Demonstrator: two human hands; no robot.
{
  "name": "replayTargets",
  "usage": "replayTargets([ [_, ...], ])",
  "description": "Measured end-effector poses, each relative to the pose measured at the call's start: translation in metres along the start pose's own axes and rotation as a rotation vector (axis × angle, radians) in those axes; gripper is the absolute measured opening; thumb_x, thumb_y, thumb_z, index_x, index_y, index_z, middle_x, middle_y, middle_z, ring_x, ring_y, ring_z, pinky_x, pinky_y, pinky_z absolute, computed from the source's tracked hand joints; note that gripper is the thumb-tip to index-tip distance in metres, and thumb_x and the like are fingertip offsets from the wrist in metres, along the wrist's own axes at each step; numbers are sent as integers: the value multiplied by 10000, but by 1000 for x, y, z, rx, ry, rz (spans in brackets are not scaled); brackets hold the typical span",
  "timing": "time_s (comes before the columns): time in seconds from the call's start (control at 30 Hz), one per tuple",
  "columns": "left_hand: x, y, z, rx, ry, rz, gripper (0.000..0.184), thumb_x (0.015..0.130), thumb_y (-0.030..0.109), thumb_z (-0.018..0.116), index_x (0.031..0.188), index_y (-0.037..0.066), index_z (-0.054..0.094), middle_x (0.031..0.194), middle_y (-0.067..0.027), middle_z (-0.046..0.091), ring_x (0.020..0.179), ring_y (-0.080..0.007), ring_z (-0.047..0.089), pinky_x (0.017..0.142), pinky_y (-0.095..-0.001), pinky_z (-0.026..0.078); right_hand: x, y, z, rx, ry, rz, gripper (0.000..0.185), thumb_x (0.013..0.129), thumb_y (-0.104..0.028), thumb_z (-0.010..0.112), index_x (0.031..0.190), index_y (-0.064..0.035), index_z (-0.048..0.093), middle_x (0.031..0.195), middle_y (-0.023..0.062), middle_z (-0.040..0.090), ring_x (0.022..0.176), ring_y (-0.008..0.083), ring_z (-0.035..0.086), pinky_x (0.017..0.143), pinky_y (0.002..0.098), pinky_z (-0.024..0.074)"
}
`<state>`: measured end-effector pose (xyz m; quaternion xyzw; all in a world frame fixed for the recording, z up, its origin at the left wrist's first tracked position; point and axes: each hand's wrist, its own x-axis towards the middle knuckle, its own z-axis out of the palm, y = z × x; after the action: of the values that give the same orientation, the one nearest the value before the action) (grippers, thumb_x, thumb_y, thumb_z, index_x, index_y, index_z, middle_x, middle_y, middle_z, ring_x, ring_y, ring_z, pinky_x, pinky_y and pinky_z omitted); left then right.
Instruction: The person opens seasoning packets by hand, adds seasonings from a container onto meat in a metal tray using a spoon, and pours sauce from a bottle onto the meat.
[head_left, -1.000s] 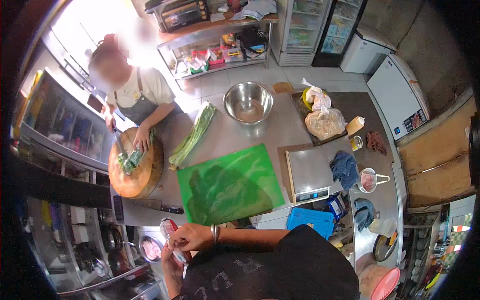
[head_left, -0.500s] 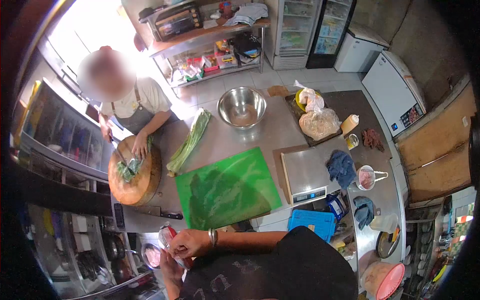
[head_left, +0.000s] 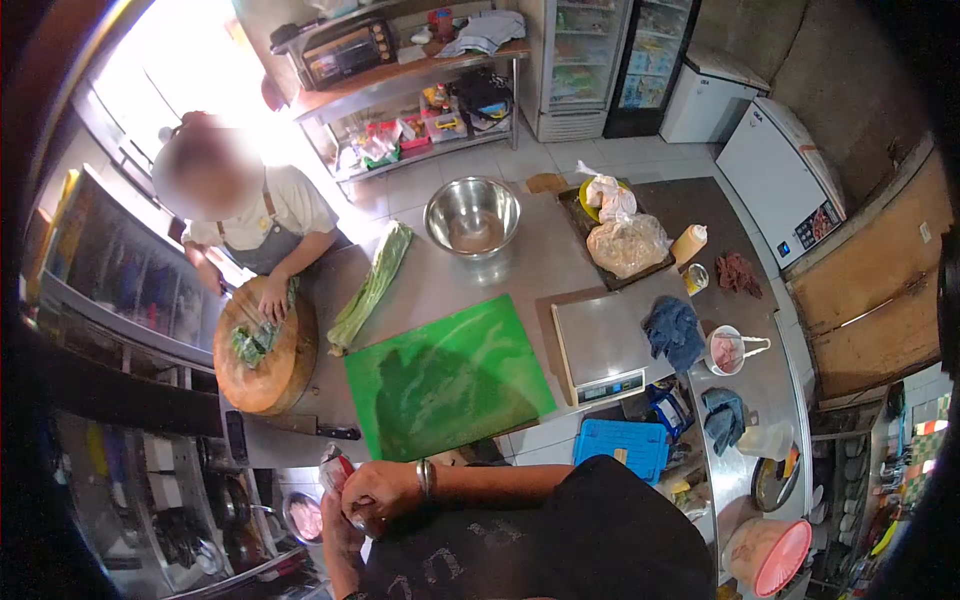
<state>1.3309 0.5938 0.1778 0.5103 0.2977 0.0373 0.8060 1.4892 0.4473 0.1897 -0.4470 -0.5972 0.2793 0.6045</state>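
Low at the front, my left hand is closed around a red-and-white packet, whose upper end sticks out above the fingers. My right hand, with a bangle at the wrist, is curled right over the packet, fingers closed. What those fingers pinch is hidden. Beyond my hands lies a green cutting board with wet-looking patches. A knife rests at the table edge left of the board. Near my left hand, below table level, is a bowl of pale pink food.
Across the table a co-worker handles leafy greens on a round wooden block. Around the board are a stalky green bundle, a steel bowl, a scale, blue cloths and bagged food.
My right hand has shifted slightly down over the packet, while my left hand keeps hold of it. The co-worker's knife hand has drawn back from the greens. The view has shifted slightly.
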Motion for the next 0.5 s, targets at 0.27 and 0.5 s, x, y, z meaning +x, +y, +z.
replayTargets([
  [0.27,0,5,24,-111,74,99,483,919,367,616,1270,45,531,1134,-100,632,1017,-220,632,904,-359,506,-11,-14,-13,-193,140,-115,134,847,-156,676,851,-22,663,767,129,614,761,333,606,681,417,487],
  [0.5,4,-5,11,-205,89,102,514,907,307,638,1310,30,479,1123,-114,634,992,-227,636,857,-366,533,-20,-40,-24,-212,226,-65,94,855,-132,686,857,-41,664,760,122,618,749,320,616,671,417,491],
])
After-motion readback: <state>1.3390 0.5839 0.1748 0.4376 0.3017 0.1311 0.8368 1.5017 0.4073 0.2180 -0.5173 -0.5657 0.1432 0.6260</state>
